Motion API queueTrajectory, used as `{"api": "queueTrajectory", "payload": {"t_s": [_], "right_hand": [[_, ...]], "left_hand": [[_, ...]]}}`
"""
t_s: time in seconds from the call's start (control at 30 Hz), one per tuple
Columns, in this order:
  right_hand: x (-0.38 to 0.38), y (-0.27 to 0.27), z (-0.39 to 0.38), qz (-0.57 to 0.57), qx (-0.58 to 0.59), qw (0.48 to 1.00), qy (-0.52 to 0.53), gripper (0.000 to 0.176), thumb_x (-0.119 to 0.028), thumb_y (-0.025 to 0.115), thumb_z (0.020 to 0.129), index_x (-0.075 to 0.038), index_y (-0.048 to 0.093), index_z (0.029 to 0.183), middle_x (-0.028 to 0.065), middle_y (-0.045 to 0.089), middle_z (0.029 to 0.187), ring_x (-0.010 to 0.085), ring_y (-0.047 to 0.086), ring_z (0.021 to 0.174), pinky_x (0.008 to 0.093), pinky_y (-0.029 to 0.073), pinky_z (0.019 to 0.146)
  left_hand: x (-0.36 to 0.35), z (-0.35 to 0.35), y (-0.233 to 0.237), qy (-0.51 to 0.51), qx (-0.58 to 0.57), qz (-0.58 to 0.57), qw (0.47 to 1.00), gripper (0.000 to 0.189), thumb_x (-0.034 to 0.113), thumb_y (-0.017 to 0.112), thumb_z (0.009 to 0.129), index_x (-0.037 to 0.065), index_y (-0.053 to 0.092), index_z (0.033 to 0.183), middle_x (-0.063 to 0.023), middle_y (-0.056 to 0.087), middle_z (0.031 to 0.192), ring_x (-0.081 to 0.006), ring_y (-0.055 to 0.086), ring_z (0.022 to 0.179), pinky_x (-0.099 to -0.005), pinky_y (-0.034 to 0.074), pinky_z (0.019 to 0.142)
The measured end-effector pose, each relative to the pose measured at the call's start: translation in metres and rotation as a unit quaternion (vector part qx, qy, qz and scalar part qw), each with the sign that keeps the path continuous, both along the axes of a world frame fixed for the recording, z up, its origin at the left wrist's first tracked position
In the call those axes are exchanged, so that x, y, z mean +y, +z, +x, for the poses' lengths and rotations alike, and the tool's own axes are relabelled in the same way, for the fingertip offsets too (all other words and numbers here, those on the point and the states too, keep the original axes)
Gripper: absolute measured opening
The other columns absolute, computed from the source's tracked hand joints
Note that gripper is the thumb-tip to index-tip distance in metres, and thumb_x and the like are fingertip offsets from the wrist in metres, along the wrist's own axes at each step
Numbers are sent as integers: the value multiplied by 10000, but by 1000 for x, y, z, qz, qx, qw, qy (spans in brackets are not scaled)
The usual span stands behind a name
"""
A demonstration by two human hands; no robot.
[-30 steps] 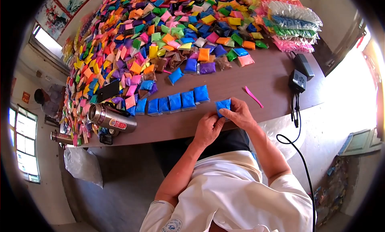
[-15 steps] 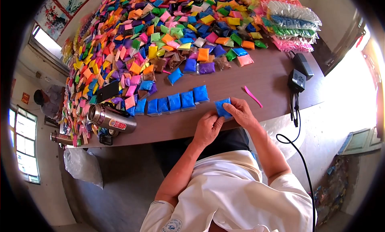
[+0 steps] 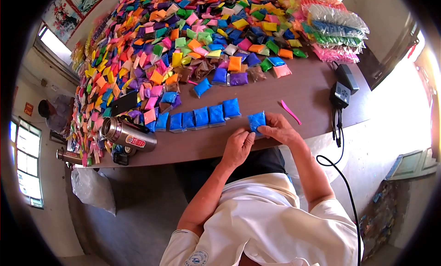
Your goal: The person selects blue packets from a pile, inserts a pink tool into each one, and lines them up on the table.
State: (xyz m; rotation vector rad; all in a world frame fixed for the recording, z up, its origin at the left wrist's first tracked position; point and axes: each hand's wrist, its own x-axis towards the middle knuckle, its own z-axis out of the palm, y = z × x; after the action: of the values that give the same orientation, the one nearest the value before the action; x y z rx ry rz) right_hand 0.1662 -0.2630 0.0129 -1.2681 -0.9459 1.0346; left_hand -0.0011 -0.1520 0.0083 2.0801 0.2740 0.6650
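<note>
A small blue packet (image 3: 256, 121) in clear plastic is held up at the table's front edge, between my two hands. My right hand (image 3: 278, 128) grips its right side, thumb across the lower front. At the packet's lower left edge, my left hand (image 3: 239, 145) pinches the clear plastic with thumb and fingers. To the left, a row of similar blue packets (image 3: 200, 117) lies on the table. One more blue packet (image 3: 202, 87) rests farther back. A pink plastic stick (image 3: 291, 112) lies to the right of my hands.
A large heap of colourful packets (image 3: 183, 45) covers the back and left of the brown table (image 3: 312, 91). A steel flask (image 3: 128, 134) lies at left near a black phone (image 3: 124, 103). Stacked plastic bags (image 3: 337, 29) and black adapters with cables (image 3: 341, 92) are at right.
My right thumb has slid down from the packet's middle to its lower edge. Both hands stay at nearly the same spot, still on the blue packet.
</note>
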Motion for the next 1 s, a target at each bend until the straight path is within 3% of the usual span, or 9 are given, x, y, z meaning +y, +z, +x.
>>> {"api": "queueTrajectory", "payload": {"t_s": [0.1,0.43,0.7,0.83,0.9,1.0], "right_hand": [[0,3,0,-9,12,1000,-2,288,-249,714,899,-44,640,1088,-32,621,851,50,541,722,198,456,632],[2,12,-8,3,32,999,5,318,-267,724,894,-32,643,1092,-12,644,860,53,562,721,196,459,625],[19,-8,-14,1,-3,998,-67,334,-295,703,915,-3,643,1067,-10,636,930,56,553,834,255,493,701],[13,-10,-11,25,4,998,-50,326,-297,686,928,-1,648,1060,-7,633,955,45,537,867,252,485,714],[10,4,-10,19,36,999,-32,301,-271,660,940,-10,642,1088,-7,634,937,57,547,846,247,486,712],[5,15,2,-9,35,999,25,278,-226,645,936,-22,632,1125,-1,633,923,78,557,818,245,488,712]], "left_hand": [[1,0,0,3,0,-5,1000,352,226,537,998,-29,579,759,-135,558,740,-278,564,652,-370,443,602],[1,-1,8,-10,12,-23,1000,314,259,597,963,-24,628,832,-156,615,815,-324,604,712,-381,473,643],[2,3,-4,3,-21,45,999,225,179,611,938,-43,638,917,-197,635,911,-386,622,807,-413,505,711],[-1,4,-4,7,-48,86,995,245,194,583,962,-34,627,886,-187,622,866,-351,626,761,-398,496,684],[-1,2,-3,1,-1,15,1000,259,202,569,972,-34,623,880,-172,606,828,-319,614,722,-379,484,653],[0,0,1,10,18,-52,998,257,193,556,978,-31,612,865,-175,600,826,-347,609,734,-406,485,654]]}}
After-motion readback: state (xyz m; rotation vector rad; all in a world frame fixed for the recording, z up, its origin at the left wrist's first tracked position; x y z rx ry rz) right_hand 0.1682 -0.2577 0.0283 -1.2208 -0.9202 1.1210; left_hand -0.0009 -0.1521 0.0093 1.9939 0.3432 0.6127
